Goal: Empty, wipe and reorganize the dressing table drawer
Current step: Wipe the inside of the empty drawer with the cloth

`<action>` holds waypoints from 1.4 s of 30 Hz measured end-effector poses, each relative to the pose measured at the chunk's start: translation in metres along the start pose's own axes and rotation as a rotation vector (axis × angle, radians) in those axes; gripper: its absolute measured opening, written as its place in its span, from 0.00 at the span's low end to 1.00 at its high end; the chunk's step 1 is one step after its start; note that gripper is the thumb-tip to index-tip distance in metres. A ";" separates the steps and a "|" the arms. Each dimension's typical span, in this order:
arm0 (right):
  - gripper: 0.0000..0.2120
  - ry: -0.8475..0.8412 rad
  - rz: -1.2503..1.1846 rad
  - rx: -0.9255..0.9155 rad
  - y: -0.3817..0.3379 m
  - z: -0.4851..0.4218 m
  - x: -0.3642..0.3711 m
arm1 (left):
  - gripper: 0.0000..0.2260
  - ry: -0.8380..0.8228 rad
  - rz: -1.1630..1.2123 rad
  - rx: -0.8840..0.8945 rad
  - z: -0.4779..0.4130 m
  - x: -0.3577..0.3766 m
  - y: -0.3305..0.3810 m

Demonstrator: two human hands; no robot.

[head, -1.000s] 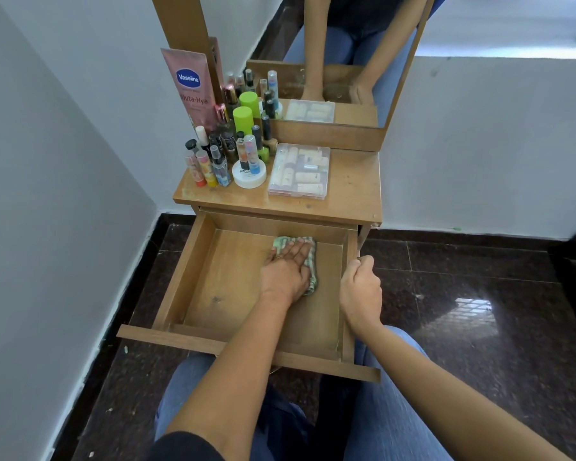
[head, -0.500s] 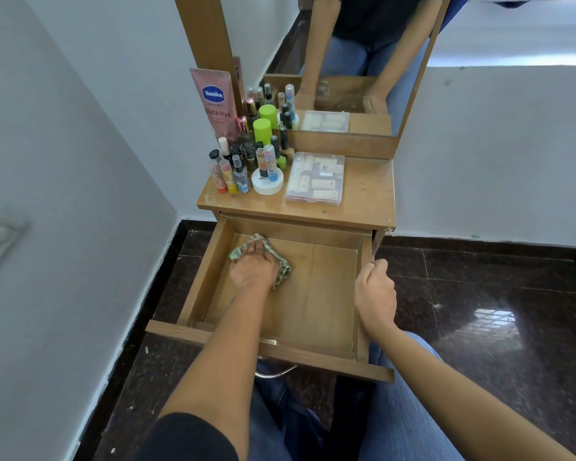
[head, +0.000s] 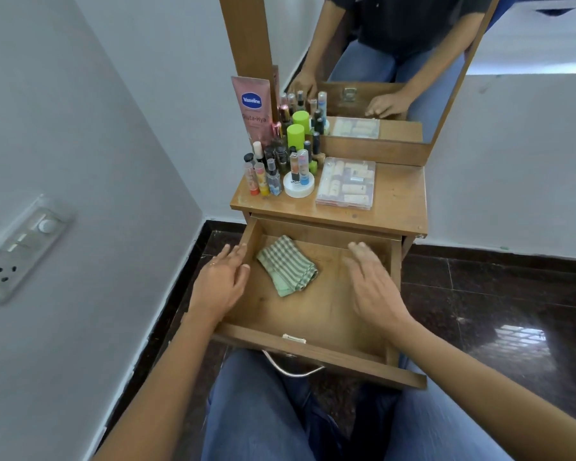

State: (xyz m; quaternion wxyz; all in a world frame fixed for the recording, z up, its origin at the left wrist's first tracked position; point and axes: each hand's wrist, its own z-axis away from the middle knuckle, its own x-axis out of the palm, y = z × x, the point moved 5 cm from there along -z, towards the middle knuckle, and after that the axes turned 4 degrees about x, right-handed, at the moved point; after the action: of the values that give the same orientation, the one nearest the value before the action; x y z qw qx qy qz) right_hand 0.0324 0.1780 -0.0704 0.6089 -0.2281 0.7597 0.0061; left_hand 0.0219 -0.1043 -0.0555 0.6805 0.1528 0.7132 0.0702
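Note:
The wooden drawer [head: 316,349] of the dressing table is pulled out, with only a folded green checked cloth [head: 286,266] lying in its back left part. My left hand [head: 222,281] hovers with straight fingers over the drawer's left wall, just left of the cloth and apart from it. My right hand [head: 373,284], blurred, is spread open above the drawer's right half and holds nothing. On the table top [head: 396,201] stand several cosmetic bottles [head: 280,168], a pink Vaseline tube [head: 251,108], a white jar [head: 299,188] and a clear plastic box [head: 346,183].
A mirror [head: 389,61] rises behind the table top. A grey wall with a socket panel [head: 20,247] is close on the left. Dark glossy floor tiles [head: 499,314] spread to the right. My knees in jeans [head: 256,407] sit under the drawer front.
My left hand has let go of the cloth and moved left to the drawer's wall. My right hand has left the drawer's right wall and now hovers over the drawer.

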 end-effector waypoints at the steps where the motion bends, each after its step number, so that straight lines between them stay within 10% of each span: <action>1: 0.25 -0.120 -0.035 -0.054 -0.006 -0.006 0.007 | 0.21 -0.012 0.026 -0.045 0.004 0.003 -0.009; 10: 0.31 -0.567 -0.139 0.026 -0.068 -0.068 0.070 | 0.21 0.085 0.146 -0.218 0.024 -0.004 -0.014; 21: 0.28 -0.546 0.144 0.082 -0.098 -0.099 0.115 | 0.19 0.121 0.238 -0.405 0.035 -0.005 -0.022; 31: 0.32 -0.572 -0.013 -0.109 -0.105 -0.107 0.121 | 0.18 0.156 0.265 -0.438 0.033 -0.010 -0.021; 42: 0.35 -0.816 -0.112 -0.717 -0.121 -0.040 0.104 | 0.17 0.213 0.415 -0.396 0.032 -0.007 -0.024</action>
State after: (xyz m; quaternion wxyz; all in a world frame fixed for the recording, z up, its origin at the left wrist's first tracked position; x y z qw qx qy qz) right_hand 0.0223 0.0231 -0.1237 0.7377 -0.4406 0.3988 0.3204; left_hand 0.0513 -0.1327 -0.0582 0.5895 0.1515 0.7065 0.3610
